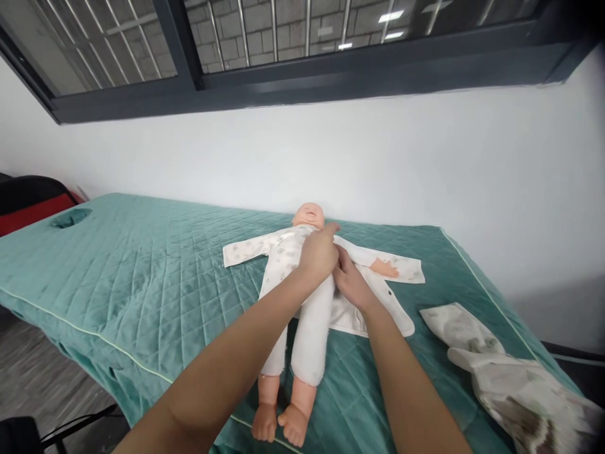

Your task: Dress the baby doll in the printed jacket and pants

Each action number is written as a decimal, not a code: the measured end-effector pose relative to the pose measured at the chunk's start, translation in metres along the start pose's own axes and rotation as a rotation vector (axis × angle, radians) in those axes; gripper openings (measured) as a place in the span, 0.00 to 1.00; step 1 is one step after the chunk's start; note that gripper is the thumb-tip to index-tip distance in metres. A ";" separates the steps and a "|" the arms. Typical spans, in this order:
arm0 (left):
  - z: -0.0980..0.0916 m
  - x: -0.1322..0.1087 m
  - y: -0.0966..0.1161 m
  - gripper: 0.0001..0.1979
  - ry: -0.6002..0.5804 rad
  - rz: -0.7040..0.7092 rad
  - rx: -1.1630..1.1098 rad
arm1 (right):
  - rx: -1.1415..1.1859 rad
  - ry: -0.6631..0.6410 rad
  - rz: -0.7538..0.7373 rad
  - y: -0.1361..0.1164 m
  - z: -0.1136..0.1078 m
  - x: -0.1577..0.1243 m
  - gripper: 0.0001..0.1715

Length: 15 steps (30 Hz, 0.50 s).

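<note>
A baby doll point(309, 214) lies on its back on a green quilted bed cover point(179, 271), head toward the wall, bare feet toward me. Its torso is partly covered by a white printed baby shirt point(286, 249). One sleeve stretches to the left; the other front panel and sleeve spread out to the right. The doll's small hand point(385, 268) shows on the right sleeve. At the doll's chest and shoulder, my left hand point(319, 252) is closed on the shirt, fingertips partly hidden. Just right of it, my right hand point(350, 277) pinches the shirt, touching or nearly touching my left.
Crumpled printed baby clothing point(510, 378) lies at the bed's right edge. A white wall point(236, 157) stands behind the bed, below a dark-framed window point(302, 82) with bars. To the far left are a black and red chair point(38, 205) and a hole point(70, 218) in the cover.
</note>
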<state>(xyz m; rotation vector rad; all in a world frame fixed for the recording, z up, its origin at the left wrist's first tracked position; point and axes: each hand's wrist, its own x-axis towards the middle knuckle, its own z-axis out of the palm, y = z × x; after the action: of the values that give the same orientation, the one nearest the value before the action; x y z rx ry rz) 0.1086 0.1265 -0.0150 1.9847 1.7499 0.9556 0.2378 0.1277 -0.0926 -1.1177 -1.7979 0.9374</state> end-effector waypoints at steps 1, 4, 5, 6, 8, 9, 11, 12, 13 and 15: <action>0.003 -0.003 0.005 0.25 -0.022 0.043 -0.001 | -0.010 0.001 -0.018 0.000 0.000 -0.001 0.35; 0.009 -0.005 0.018 0.21 -0.055 0.128 0.050 | -0.122 -0.020 -0.066 0.001 0.000 -0.002 0.27; 0.011 -0.003 0.022 0.21 -0.082 0.161 0.101 | -0.169 -0.037 -0.076 0.002 0.000 -0.003 0.25; 0.014 0.002 0.026 0.20 -0.129 0.206 0.174 | -0.214 -0.049 -0.086 0.003 0.001 -0.004 0.24; 0.021 0.014 0.034 0.21 -0.291 0.320 0.361 | -0.278 -0.045 -0.107 0.003 0.002 -0.005 0.24; 0.025 0.021 0.038 0.22 -0.386 0.369 0.438 | -0.296 -0.036 -0.117 0.002 0.003 -0.006 0.25; 0.035 0.033 0.045 0.23 -0.537 0.412 0.523 | -0.311 -0.038 -0.148 -0.002 0.003 -0.009 0.27; 0.040 0.038 0.048 0.23 -0.585 0.411 0.544 | -0.297 -0.051 -0.164 -0.005 0.002 -0.011 0.28; 0.045 0.042 0.052 0.23 -0.618 0.407 0.566 | -0.272 -0.068 -0.179 -0.008 0.002 -0.012 0.28; 0.053 0.046 0.058 0.22 -0.675 0.405 0.641 | -0.231 -0.088 -0.204 -0.014 0.000 -0.016 0.28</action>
<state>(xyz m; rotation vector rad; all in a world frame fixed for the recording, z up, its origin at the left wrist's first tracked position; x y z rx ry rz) 0.1878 0.1692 -0.0038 2.6765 1.3639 -0.2679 0.2376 0.1086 -0.0845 -1.0199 -2.0884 0.6804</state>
